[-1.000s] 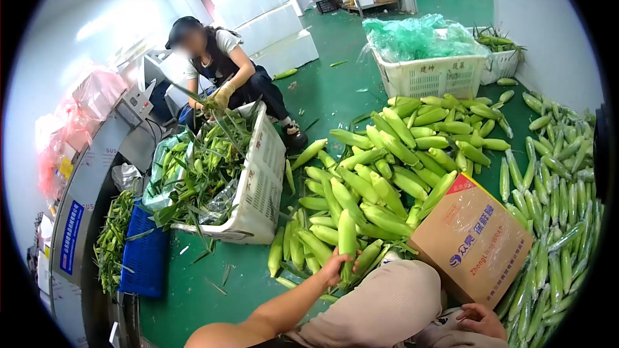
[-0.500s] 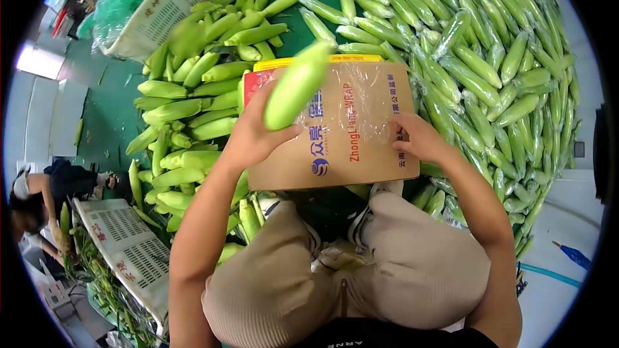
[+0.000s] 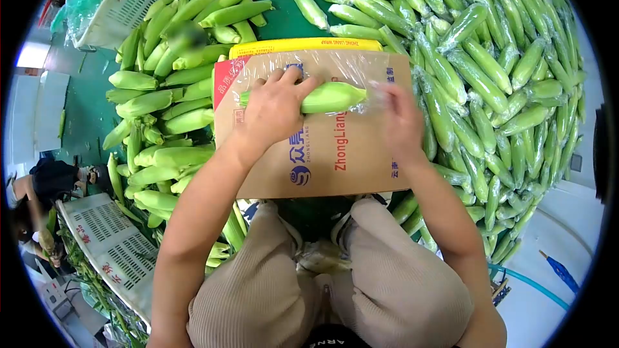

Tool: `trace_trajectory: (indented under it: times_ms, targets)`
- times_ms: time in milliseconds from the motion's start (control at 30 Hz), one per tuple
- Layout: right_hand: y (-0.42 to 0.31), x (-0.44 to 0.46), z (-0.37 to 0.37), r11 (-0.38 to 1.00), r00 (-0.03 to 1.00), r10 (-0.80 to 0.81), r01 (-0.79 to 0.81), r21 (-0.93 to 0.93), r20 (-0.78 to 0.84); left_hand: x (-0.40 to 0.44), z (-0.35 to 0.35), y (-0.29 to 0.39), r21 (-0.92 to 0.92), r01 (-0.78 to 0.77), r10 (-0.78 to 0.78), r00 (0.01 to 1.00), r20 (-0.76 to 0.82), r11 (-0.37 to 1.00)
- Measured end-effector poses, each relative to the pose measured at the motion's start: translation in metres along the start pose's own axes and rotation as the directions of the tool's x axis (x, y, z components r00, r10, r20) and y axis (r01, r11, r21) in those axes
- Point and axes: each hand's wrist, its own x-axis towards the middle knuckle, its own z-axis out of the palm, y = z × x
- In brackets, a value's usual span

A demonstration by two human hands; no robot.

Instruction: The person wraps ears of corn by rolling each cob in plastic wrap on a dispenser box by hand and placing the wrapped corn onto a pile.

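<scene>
One green ear of corn (image 3: 333, 97) lies across the top of a cardboard box (image 3: 271, 171), on clear plastic film. Over the corn's left end rests my left hand (image 3: 276, 103), its fingers wrapped round the ear. My right hand (image 3: 401, 116), partly blurred, is at the corn's right tip with its fingers pinched on the clear film (image 3: 374, 93). A yellow strip with print (image 3: 309, 45) shows along the box's far edge.
Unwrapped corn (image 3: 161, 161) is heaped on the left, film-wrapped corn (image 3: 490, 84) on the right. A white crate with green plastic (image 3: 132, 3) stands far left, another white crate (image 3: 109, 238) lower left, near a co-worker (image 3: 48, 187). A teal hose (image 3: 532, 280) is at right.
My view has turned down onto the box. The corn in my left hand has come down from above the box onto the film. My right hand has moved up to the film beside the corn's tip.
</scene>
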Motion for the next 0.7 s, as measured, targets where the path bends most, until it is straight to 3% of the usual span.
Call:
trace_trajectory:
  times_ms: [33,67,133,167,200,233,300,400,500,533,633,700]
  targets:
    - [-0.011,0.011,0.008,0.993,0.993,0.025,-0.011,-0.120,0.112,0.003,0.003,-0.003,-0.024,-0.019,0.019,1.000,-0.007,1.000]
    - [-0.014,0.018,0.016,0.948,0.976,-0.118,0.165,-0.272,0.181,0.002,0.004,-0.006,-0.045,-0.035,0.035,0.999,-0.011,0.998]
    - [-0.021,0.032,0.033,0.705,0.863,-0.349,0.499,-0.504,0.366,-0.003,0.003,-0.018,-0.100,-0.171,0.153,0.975,-0.163,0.980]
    - [-0.021,0.035,0.038,0.706,0.858,-0.338,0.503,-0.498,0.388,-0.006,0.006,-0.026,-0.119,-0.235,0.201,0.949,-0.242,0.965]
    - [-0.018,0.040,0.041,0.705,0.849,-0.327,0.512,-0.492,0.415,-0.024,0.018,-0.043,-0.082,-0.309,0.245,0.867,-0.434,0.948]
    - [-0.014,0.048,0.042,0.698,0.835,-0.323,0.528,-0.484,0.446,-0.054,0.020,-0.045,-0.052,-0.114,0.073,0.862,-0.501,0.992]
    - [-0.010,0.049,0.041,0.719,0.866,-0.336,0.490,-0.492,0.371,-0.096,0.015,-0.050,-0.102,0.123,-0.151,0.928,-0.339,0.987]
    - [-0.009,0.026,0.035,0.730,0.896,-0.316,0.440,-0.523,0.312,-0.112,0.007,-0.057,-0.084,0.334,-0.344,0.923,-0.172,0.939]
    - [-0.017,0.027,0.018,0.699,0.883,-0.255,0.449,-0.556,0.393,-0.119,0.025,-0.071,0.081,0.324,-0.281,0.901,-0.331,0.943]
    - [-0.018,0.028,0.011,0.702,0.864,-0.216,0.462,-0.542,0.456,-0.117,0.030,-0.071,0.061,0.271,-0.210,0.854,-0.475,0.961]
    - [-0.028,0.031,0.006,0.748,0.778,-0.204,0.515,-0.418,0.594,-0.120,0.041,-0.071,-0.255,0.332,-0.418,0.731,-0.540,0.908]
    - [-0.033,0.026,0.005,0.808,0.709,-0.193,0.507,-0.300,0.679,-0.119,0.037,-0.047,-0.385,0.174,-0.393,0.685,-0.613,0.906]
